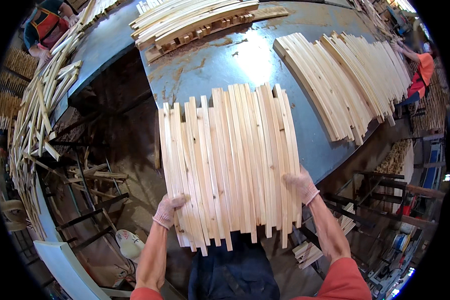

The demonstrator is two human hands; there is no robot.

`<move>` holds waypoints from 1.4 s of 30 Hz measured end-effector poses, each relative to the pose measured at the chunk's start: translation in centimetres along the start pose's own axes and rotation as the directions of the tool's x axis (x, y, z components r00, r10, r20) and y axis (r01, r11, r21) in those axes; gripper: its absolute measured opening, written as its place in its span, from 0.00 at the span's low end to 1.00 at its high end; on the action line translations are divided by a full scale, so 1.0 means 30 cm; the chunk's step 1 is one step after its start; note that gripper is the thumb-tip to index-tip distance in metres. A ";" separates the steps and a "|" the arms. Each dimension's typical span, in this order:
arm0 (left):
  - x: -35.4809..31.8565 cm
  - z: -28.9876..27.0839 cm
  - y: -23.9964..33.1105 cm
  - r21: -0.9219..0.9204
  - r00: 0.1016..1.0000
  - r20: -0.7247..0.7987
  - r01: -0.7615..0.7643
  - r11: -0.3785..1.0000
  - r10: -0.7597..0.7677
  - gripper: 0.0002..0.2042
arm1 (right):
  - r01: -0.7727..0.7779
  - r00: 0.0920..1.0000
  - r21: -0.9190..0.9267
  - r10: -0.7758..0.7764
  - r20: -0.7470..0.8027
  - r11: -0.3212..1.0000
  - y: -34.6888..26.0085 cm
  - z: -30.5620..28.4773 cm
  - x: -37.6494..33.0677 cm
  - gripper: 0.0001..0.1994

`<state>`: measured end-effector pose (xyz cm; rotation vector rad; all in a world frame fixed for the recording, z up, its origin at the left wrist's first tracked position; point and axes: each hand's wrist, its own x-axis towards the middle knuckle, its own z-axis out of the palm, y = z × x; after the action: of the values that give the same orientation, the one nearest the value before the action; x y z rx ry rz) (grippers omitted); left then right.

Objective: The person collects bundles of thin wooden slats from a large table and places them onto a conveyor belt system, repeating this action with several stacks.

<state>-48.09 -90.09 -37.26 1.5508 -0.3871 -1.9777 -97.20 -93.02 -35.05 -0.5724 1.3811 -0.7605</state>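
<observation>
A wide bundle of pale wooden strips (230, 165) lies side by side between my hands, its ends uneven. My gloved left hand (171, 209) is closed round the bundle's left edge, thumb on top. On the opposite edge my gloved right hand (302, 185) grips in the same way, a little farther up. The fingers under the wood are hidden. The far part of the bundle lies over the near edge of a blue-grey metal table (312, 157), while the near ends stick out toward my body.
More strips (342, 85) lie on the table at right, and a stack (195, 25) stands at the far side. A pile of loose strips (40, 110) is at left. Two people in orange, one far left (47, 27), one far right (422, 70), stand beside wood. Metal frames flank me.
</observation>
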 end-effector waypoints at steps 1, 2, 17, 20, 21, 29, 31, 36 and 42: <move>-0.022 -0.007 -0.017 0.048 1.000 -0.025 0.011 0.999 -0.010 0.23 | 0.001 1.000 0.040 0.000 -0.001 0.999 0.023 0.006 -0.022 0.31; -0.043 -0.008 -0.026 0.135 0.994 -0.104 0.059 0.989 -0.045 0.22 | -0.006 1.000 0.072 0.006 0.002 0.997 0.038 0.009 -0.041 0.30; -0.413 0.066 0.038 -0.101 0.999 -0.046 -0.008 0.995 0.003 0.20 | -0.093 0.995 0.085 0.091 0.034 0.992 -0.077 0.097 -0.272 0.25; -0.545 0.005 0.066 -0.016 0.991 -0.117 -0.065 0.998 0.063 0.19 | -0.040 0.996 0.117 0.030 0.083 0.992 -0.158 0.180 -0.277 0.27; -0.604 -0.013 0.073 0.005 0.979 -0.153 -0.132 0.991 0.131 0.21 | 0.015 0.990 0.157 -0.036 0.134 0.988 -0.190 0.225 -0.280 0.28; -1.196 -0.232 -0.007 -0.110 0.813 -0.410 -0.495 0.862 0.414 0.19 | 0.248 0.881 -0.148 -0.159 0.445 0.957 -0.492 0.770 -0.374 0.32; -1.350 -0.324 -0.085 -0.078 0.732 -0.504 -0.567 0.820 0.458 0.19 | 0.252 0.797 -0.101 -0.147 0.586 0.962 -0.508 0.966 -0.435 0.31; -1.775 -0.500 -0.323 -0.202 0.582 -0.655 -0.749 0.631 0.483 0.24 | 0.296 0.577 -0.102 -0.093 0.811 0.950 -0.478 1.495 -0.667 0.36; -2.208 -0.663 -0.765 -0.251 0.435 -0.831 -0.850 0.463 0.348 0.29 | 0.269 0.200 -0.163 0.110 0.973 0.949 -0.156 2.080 -1.050 0.37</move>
<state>-25.60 -29.32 -3.96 1.2232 0.0550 -0.6476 -36.80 -76.62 -3.58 -1.1382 0.1730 -0.0825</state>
